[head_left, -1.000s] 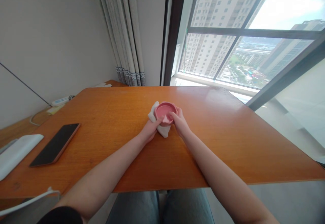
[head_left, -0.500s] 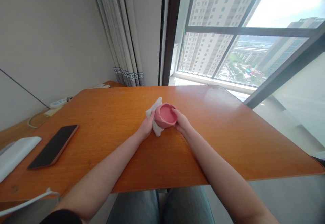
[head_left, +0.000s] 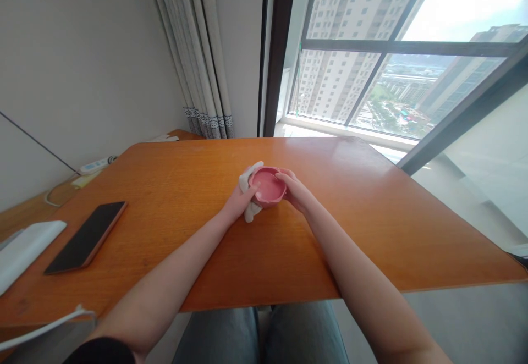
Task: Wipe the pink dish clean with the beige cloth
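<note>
Both hands are occupied at the middle of the brown wooden desk point(head_left: 177, 188), roughly midway between its left and right edges and set in from the near edge. The item held is a pink, round, smooth-walled bowl point(head_left: 270, 188) with a wavy rim. Its mouth faces up and leans toward the viewer, so the inner floor is exposed.

The left hand point(head_left: 237, 200) is closed about a white, soft, crumpled cloth point(head_left: 249, 211), pressing it to the bowl's left outer side; the thumb lies over the rim, toward the near edge of the desk. One end of the cloth projects above the left rim and another hangs below the bowl. The right hand point(head_left: 293, 189) pinches the right rim, thumb at the inner side and fingers outside. Whether the base of the bowl bears on the desk cannot be confirmed from this angle.

A black, rectangular phone with a copper-coloured side point(head_left: 86, 236) lies flat near the left edge of the desk, well apart from the hands. Next to it, farther left, is a flat white object with rounded corners point(head_left: 27, 254), cut off by the frame. Beyond the far edge hangs a grey fabric curtain with a dark patterned band point(head_left: 206, 61); a large grey-framed window point(head_left: 383, 49) stands beyond the far right corner.
</note>
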Motion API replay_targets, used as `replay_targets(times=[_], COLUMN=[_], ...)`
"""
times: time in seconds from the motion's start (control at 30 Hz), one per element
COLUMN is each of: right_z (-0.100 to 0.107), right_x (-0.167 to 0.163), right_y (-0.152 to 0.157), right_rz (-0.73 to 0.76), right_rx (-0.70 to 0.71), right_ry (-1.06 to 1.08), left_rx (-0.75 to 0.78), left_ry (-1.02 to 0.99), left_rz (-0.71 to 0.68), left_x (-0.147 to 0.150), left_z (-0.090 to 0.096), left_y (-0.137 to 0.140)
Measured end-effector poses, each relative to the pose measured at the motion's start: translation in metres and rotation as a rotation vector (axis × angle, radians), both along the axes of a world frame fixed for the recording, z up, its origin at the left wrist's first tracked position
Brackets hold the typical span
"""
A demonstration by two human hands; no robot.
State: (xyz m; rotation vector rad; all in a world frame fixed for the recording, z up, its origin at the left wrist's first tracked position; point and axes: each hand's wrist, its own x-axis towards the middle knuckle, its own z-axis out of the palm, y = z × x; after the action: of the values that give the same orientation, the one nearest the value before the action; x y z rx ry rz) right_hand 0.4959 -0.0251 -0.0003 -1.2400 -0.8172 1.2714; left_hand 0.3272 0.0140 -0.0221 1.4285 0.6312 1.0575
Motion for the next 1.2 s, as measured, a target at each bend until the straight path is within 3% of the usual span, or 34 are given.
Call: replay_targets(times=[0.07,0.13,0.27,0.37,0.5,0.67,0.73,0.9,0.97,1.1,1.2], right_z=[0.004,0.001,-0.017,-0.028,-0.029,-0.011,-0.001,0.009,0.004,-0.016,-0.028], right_x=[0.002,0.0,-0.009,-0.015,-0.02,-0.012,-0.002,0.013,0.009,-0.015,-0.031], right_y=[-0.002,0.001,0.012,0.016,0.013,0.006,0.002,-0.002,0.001,0.008,0.01], right_rz=[0.114,0.116,-0.253,-0.394,-0.313,-0.142,-0.099,0.182,0.104,-0.251,-0.341], right_rx=[0.037,0.059,0.025,0.059,0.099,0.037,0.021,-0.06,-0.024,0.113,0.203], right_ry=[0.003,0.03,0.218,0.323,0.203,0.126,0.105,0.025,0.045,0.141,0.167], left_rx=[0.044,-0.028,-0.242,-0.211,-0.116,-0.081,-0.094,-0.119,-0.154,-0.161,-0.161], left_ry=[0.077,0.072,-0.074,-0.102,-0.103,-0.121,-0.084,-0.01,-0.065,-0.128,-0.129], left_rz=[0.04,0.059,-0.032,-0.117,-0.091,0.039,0.024,-0.012,-0.007,-0.029,-0.015], left_x=[0.0,0.003,0.014,0.019,0.015,0.006,0.005,0.008,0.011,0.014,0.014], left_z=[-0.001,-0.005,-0.018,-0.021,-0.015,-0.004,-0.002,-0.002,-0.005,-0.013,-0.015], left_y=[0.0,-0.002,-0.008,-0.015,-0.017,-0.006,-0.004,-0.009,-0.012,-0.013,-0.012])
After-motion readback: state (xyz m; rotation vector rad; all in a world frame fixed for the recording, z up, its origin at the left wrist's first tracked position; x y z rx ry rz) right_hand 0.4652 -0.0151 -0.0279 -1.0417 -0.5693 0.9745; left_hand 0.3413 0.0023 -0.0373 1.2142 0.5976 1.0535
